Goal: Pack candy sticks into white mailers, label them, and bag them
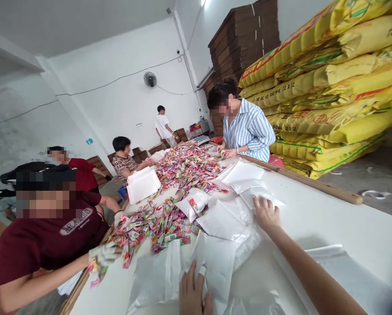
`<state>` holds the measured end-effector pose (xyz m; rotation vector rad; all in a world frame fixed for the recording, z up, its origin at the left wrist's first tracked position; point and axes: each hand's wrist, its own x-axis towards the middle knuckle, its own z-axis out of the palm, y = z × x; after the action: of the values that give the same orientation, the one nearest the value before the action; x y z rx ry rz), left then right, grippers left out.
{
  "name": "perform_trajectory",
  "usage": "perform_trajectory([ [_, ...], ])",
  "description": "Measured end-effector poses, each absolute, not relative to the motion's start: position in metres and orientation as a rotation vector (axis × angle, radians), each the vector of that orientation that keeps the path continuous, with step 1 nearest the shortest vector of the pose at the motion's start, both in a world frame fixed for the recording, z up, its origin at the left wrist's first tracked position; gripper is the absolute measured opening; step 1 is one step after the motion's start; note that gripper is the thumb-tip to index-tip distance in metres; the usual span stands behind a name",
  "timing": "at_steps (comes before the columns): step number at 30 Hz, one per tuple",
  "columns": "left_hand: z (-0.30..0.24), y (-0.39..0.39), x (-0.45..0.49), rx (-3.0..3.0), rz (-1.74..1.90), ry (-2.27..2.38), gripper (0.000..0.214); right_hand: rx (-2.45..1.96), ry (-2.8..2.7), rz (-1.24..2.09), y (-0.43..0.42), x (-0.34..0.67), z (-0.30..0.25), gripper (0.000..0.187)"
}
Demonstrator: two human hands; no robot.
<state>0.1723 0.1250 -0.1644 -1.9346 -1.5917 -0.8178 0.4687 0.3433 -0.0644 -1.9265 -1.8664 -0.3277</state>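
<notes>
Left hand: laid over the near white bag, fingers extended and slightly parted; nothing seen gripped.
Right hand: fingers bent onto the far white bag; whether film is pinched can't be made out.
Bags: several white ones grouped on the near part of the worktop, some overlapping. Middle bag looks plump, so probably filled (contents hidden by the film).
Loose packets: heaped along the worktop beyond the bags; by far the bigger share, judged unbagged.
White stack: set beside the heap, apparently unused.
Co-worker's gloved hand: placed at the heap's near left edge, by the packets.
Progress: a small batch judged bagged, most left; sealing can't be confirmed.
</notes>
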Motion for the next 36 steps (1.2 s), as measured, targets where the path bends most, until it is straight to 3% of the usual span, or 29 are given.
perform_trajectory([
  [2, -0.164, 0.126, 0.171, -1.954, -0.830, -1.604, 0.046, -1.920, -1.966, -0.272, 0.354, 0.473, -0.064, 0.036],
  [8, -0.148, 0.114, 0.178, -2.033, -0.762, -1.704, 0.049, -1.828, -2.357, -0.018, 0.327, 0.485, -0.027, 0.029],
  [14, -0.131, 0.105, 0.178, -2.179, -0.677, -1.787, 0.053, -1.821, -2.156, -0.547, 0.325, 0.451, -0.026, 0.054],
  [18, -0.131, 0.106, 0.174, -2.220, -0.692, -1.780, 0.054, -1.895, -2.205, -0.441, 0.362, 0.446, -0.034, 0.038],
  [22, -0.130, 0.106, 0.175, -2.241, -0.704, -1.782, 0.054, -1.905, -2.226, -0.457, 0.352, 0.471, -0.007, 0.036],
  [26, -0.126, 0.104, 0.180, -2.207, -0.733, -1.812, 0.054, -1.889, -2.629, -0.050, 0.292, 0.500, 0.029, 0.023],
  [29, -0.125, 0.104, 0.183, -2.202, -0.721, -1.823, 0.054, -1.572, -2.743, 0.409, 0.258, 0.482, 0.035, 0.051],
  [30, -0.125, 0.104, 0.183, -2.207, -0.709, -1.824, 0.054, -1.433, -2.710, 0.469, 0.255, 0.463, 0.032, 0.055],
  [34, -0.126, 0.105, 0.181, -2.212, -0.679, -1.834, 0.055, -1.146, -2.624, 0.422, 0.279, 0.343, 0.009, 0.040],
  [36, -0.126, 0.105, 0.179, -2.212, -0.668, -1.851, 0.055, -1.207, -2.557, 0.397, 0.299, 0.282, -0.002, 0.047],
])
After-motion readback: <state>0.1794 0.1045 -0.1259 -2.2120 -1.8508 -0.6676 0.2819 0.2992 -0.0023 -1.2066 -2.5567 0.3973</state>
